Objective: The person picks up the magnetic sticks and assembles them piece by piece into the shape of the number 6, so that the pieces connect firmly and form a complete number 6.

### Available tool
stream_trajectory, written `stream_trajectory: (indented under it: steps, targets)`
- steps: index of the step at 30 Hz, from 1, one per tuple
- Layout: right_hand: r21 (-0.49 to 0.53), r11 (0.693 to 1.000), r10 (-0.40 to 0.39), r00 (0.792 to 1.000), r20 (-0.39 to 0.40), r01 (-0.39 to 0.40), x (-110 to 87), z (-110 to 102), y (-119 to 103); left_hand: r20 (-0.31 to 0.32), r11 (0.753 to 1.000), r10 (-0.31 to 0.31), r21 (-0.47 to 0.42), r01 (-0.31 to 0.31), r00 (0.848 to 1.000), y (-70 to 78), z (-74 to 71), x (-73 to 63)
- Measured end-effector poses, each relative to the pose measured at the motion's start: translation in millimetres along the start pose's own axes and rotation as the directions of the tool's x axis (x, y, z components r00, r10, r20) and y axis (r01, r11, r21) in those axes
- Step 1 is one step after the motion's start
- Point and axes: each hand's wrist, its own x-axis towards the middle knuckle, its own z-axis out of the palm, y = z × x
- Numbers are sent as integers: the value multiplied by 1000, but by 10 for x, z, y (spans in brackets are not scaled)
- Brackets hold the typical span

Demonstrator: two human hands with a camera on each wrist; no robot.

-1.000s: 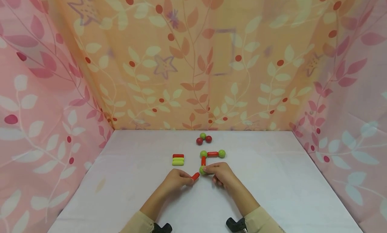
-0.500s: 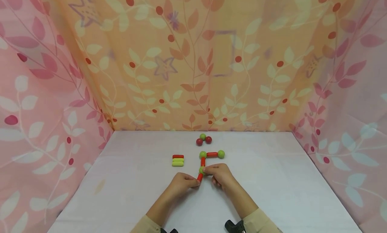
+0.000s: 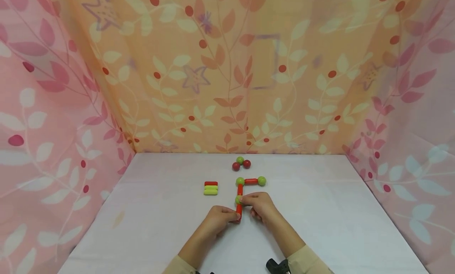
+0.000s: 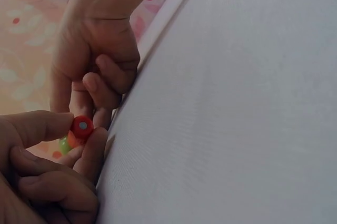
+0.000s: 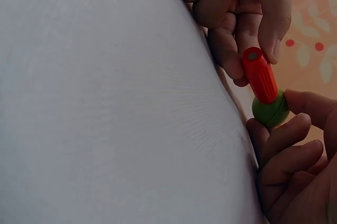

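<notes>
Between the thumb and finger of my left hand (image 3: 217,222) is a red magnetic rod (image 3: 239,210). The left wrist view shows its round end (image 4: 82,126) with a grey metal centre. My right hand (image 3: 264,206) pinches a green ball (image 5: 269,113), which the rod's far end touches in the right wrist view. From that ball another red rod (image 3: 240,189) runs away from me to a green corner ball (image 3: 240,181). There a third red rod (image 3: 251,181) turns right and ends at another green ball (image 3: 262,181).
One red rod (image 3: 211,183) and two yellow-green rods (image 3: 210,192) lie side by side, left of the chain. Behind it, two red balls (image 3: 236,166) and a green ball (image 3: 240,160) sit clustered on the white table (image 3: 160,195). Patterned cloth (image 3: 220,108) closes the back and sides.
My left hand has moved right, bringing its red rod against the green ball. The rod has swung from slanted to nearly in line with the one beyond. My right hand stays at the ball.
</notes>
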Motion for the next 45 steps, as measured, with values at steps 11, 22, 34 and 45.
stream_trajectory:
  steps: [11,22,34,45]
  targets:
    - [-315,939,-124,990,59,137,10,-215,-206,-5,998,-63,-32,62,998,-7,7,-48]
    - [-554,693,-459,875,153,460,434,-646,-1028,-48,993,-118,1,118,992,-4,-15,-5]
    - [-507,720,-504,859,86,474,1095,-697,-963,-41,994,-109,-33,107,993,-29,20,8]
    - [-418,801,-441,895,73,429,1366,-649,-766,-22,996,-82,-45,81,996,-44,11,6]
